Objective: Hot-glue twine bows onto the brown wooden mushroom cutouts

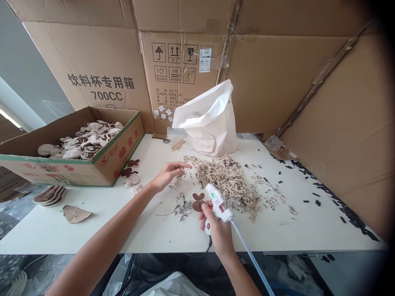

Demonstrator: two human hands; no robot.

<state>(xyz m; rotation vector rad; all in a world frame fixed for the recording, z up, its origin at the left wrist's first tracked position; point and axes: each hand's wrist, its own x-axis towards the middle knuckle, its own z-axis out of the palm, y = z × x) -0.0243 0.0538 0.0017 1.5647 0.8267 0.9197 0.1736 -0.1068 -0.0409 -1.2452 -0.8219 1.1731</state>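
My right hand point(220, 234) is wrapped round a white hot glue gun point(217, 201), with a long clear glue stick point(251, 255) out of its back end. Against the thumb tip of that hand is a brown, rabbit-head-shaped plush piece point(198, 204); whether the fingers pinch it I cannot tell. My left hand point(168, 174) reaches over the table, fingers stretched towards the left edge of a heap of beige cord loops point(224, 176). Small pale bits lie under its fingertips. Dark and pale scraps point(182, 205) lie left of the brown piece.
At the left stands an open cardboard box point(108, 164) of white and brown plush pieces. Stacked plush soles point(51, 195) and a torn cardboard scrap point(75, 214) lie before it. A white bag point(222, 131) stands behind the heap. Black strips point(352, 216) line the right side; cardboard walls point(277, 82) enclose the table.
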